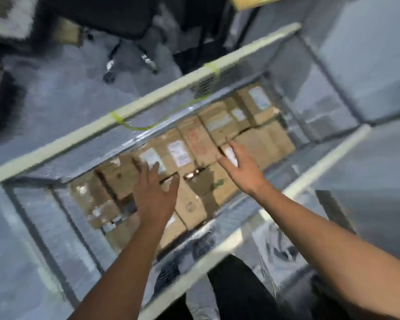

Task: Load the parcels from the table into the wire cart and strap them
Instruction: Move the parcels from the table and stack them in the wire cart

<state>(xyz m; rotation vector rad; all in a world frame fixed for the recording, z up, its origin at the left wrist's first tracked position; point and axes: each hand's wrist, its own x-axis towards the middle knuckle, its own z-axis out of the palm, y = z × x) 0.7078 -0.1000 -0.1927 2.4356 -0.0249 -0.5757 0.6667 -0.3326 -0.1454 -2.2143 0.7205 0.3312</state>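
Note:
I look straight down into the wire cart [134, 107], whose pale top rails run diagonally across the blurred view. Several brown cardboard parcels [194, 139] with white labels lie packed side by side on its bottom. My left hand [154, 195] reaches down into the cart with fingers spread, above the parcels near the middle. My right hand [239, 163] is also inside the cart, fingers apart, over a parcel with a white label. Neither hand holds anything. A thin yellow-green strap [134, 127] hangs slack from the far rail, tied at two spots.
An office chair base [129, 63] with castors stands on the grey floor beyond the cart's far rail. Dark objects sit at the left edge and top. My dark trousers [238, 289] show below the near rail.

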